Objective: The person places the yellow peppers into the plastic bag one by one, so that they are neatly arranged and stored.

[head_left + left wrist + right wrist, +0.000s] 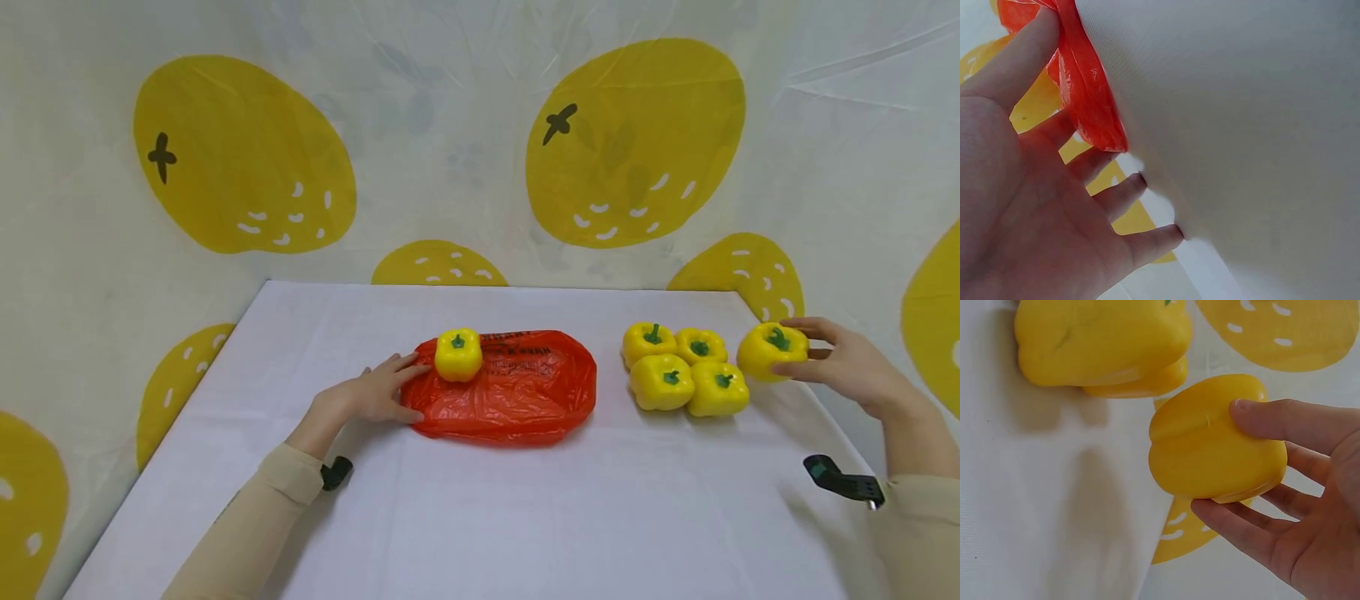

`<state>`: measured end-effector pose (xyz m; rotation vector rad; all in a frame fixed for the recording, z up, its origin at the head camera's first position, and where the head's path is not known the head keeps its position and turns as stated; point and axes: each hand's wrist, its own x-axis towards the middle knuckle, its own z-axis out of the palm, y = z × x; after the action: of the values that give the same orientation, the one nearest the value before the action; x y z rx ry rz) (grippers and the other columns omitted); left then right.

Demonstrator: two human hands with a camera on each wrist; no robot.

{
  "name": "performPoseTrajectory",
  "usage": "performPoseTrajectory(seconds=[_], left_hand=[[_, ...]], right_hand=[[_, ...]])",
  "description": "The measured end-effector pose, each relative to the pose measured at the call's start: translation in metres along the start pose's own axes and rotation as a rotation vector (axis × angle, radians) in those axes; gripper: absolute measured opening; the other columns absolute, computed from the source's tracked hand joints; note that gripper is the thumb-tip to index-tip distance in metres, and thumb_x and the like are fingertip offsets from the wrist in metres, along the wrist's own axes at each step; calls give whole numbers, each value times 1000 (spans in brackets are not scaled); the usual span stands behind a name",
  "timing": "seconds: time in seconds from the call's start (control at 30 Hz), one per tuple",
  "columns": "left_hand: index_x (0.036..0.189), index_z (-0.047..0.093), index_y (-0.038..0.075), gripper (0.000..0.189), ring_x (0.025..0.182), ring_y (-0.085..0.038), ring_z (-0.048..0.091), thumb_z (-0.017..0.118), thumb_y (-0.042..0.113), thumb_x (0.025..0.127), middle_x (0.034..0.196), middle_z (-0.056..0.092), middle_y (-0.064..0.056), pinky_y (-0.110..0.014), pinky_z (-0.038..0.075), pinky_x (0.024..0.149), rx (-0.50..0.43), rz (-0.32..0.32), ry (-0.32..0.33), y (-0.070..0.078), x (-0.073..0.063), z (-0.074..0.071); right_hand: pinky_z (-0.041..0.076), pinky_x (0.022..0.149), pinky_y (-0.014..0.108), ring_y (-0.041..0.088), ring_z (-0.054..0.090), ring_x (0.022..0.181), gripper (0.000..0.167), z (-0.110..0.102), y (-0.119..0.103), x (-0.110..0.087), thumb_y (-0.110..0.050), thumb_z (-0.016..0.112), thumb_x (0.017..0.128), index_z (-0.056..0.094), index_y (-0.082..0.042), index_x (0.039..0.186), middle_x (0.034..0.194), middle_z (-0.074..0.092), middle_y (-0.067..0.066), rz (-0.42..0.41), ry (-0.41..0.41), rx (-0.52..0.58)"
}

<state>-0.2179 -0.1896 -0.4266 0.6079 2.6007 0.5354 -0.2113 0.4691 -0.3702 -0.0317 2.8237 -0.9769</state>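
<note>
My right hand [862,364] grips a yellow bell pepper [763,353] between thumb and fingers, at the table's right edge. The right wrist view shows this pepper [1204,447] held above the white cloth, its shadow apart from it. At the left end of a red plastic bag [517,404], my left hand [373,392] rests with fingers spread and fairly straight. Its thumb and fingers lie around the bag's edge [1088,94] in the left wrist view. Another yellow bell pepper [458,356] stands stem-up on the bag's left part.
Several yellow bell peppers [669,382] stand in a close cluster between the bag and my right hand. White cloth covers the table [480,517]. Behind it hangs a pale curtain [442,150] printed with large yellow fruit shapes.
</note>
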Motion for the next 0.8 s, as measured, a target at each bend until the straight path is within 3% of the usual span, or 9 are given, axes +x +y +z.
performPoseTrajectory(seconds=[0.53, 0.8], left_hand=[[160, 36, 14, 85, 153, -47, 11, 76, 40, 90, 169, 18, -16, -77, 12, 113, -5, -12, -11, 1, -1, -1], [160, 36, 13, 85, 152, -48, 11, 76, 42, 90, 169, 18, -17, -78, 13, 112, 8, -11, -21, 1, 1, -1]], right_hand=[[34, 94, 81, 65, 33, 126, 90, -12, -47, -8, -31, 79, 93, 25, 7, 154, 151, 29, 38, -94, 101, -56], [36, 94, 80, 62, 33, 127, 89, -8, -78, -13, -32, 79, 93, 27, 5, 156, 153, 29, 36, -116, 104, -70]])
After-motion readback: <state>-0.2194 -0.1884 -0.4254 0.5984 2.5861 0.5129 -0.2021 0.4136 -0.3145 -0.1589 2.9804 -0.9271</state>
